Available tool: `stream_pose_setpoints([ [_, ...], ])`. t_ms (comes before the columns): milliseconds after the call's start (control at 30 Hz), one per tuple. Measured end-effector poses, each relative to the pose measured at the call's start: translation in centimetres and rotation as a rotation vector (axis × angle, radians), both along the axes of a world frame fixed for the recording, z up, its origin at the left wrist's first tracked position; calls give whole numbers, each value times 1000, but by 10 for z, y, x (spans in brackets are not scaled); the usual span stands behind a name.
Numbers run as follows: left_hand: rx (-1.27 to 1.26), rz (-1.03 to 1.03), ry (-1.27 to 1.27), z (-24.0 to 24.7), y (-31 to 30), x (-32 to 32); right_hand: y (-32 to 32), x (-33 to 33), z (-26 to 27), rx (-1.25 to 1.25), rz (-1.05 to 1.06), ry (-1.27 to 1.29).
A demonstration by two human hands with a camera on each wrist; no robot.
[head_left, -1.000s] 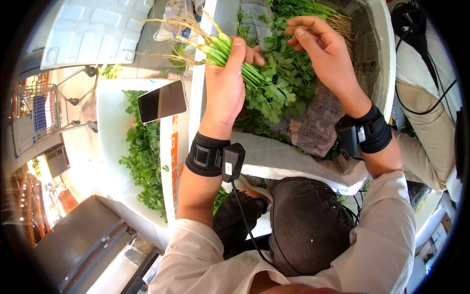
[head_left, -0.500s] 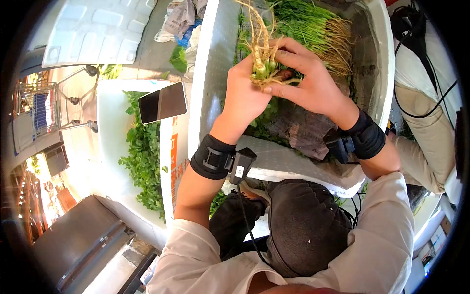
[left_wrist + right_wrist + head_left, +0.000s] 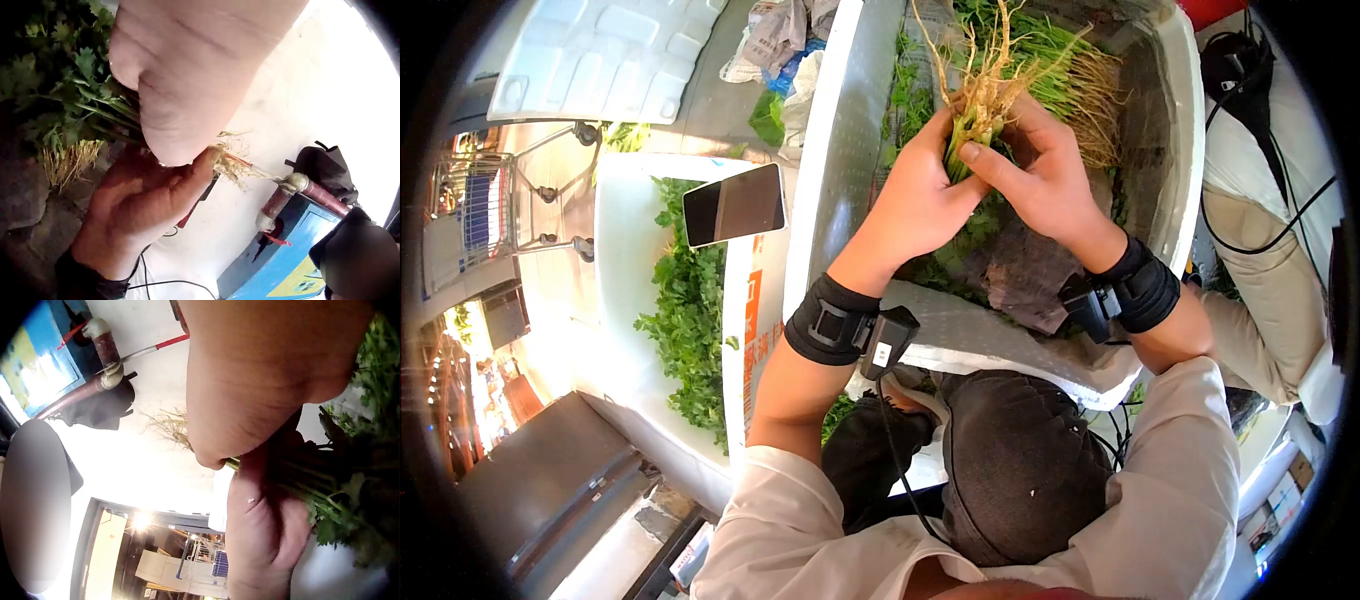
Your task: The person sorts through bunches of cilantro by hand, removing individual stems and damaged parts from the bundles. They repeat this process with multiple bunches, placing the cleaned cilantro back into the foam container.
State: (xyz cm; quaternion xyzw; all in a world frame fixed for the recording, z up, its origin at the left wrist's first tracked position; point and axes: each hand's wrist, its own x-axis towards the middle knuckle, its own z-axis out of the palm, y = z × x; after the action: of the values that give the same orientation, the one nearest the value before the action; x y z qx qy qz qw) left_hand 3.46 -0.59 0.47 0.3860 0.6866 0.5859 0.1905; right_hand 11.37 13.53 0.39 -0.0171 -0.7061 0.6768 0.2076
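A bunch of coriander (image 3: 978,115) stands root end up between my two hands over the white foam box (image 3: 832,130). My left hand (image 3: 922,200) grips its stems from the left. From the other side my right hand (image 3: 1048,185) holds it just below the roots, thumb lying across the stems. In the left wrist view the pale roots (image 3: 232,167) poke out past the fingers, and the leaves (image 3: 81,62) hang on the opposite side. Leafy stems (image 3: 325,487) trail below the hands in the right wrist view.
More coriander with long roots (image 3: 1095,90) lies in the box, beside crumpled newspaper (image 3: 1030,275). On the left, a phone (image 3: 735,205) rests on the edge of a second foam box (image 3: 625,200) holding leafy greens (image 3: 685,320). A shopping cart (image 3: 490,205) stands farther left.
The bunch, earlier in my left hand with roots pointing left, has swung right and turned roots up. My right hand, first apart from it, has come in and taken hold too.
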Motion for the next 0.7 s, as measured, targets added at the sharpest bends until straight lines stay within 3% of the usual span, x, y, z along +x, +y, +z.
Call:
stream_pose_setpoints([
  [200, -162, -96, 22, -3, -7, -2, -2, 1, -3, 105, 17, 55],
  [333, -142, -85, 52, -22, -5, -3, -2, 4, 4, 124, 52, 56],
  [400, -11, -51, 44, -26, -3, -1, 2, 3, 5, 124, 50, 46],
  [500, -116, 10, -34, -5, -4, -2, 29, -5, -7, 325, 136, 215],
  [533, -142, 50, -190, -4, -2, -3, 38, -7, -4, 230, 108, 133],
  [567, -143, 50, -191, -1, -2, -5, 46, -9, -1, 136, 82, 52],
  [633, -69, 116, -382, 4, -5, -12, 78, -15, -11, 217, -94, -163],
  [700, -34, 112, -360, 0, -8, -14, 122, -6, -44, 672, -200, -406],
])
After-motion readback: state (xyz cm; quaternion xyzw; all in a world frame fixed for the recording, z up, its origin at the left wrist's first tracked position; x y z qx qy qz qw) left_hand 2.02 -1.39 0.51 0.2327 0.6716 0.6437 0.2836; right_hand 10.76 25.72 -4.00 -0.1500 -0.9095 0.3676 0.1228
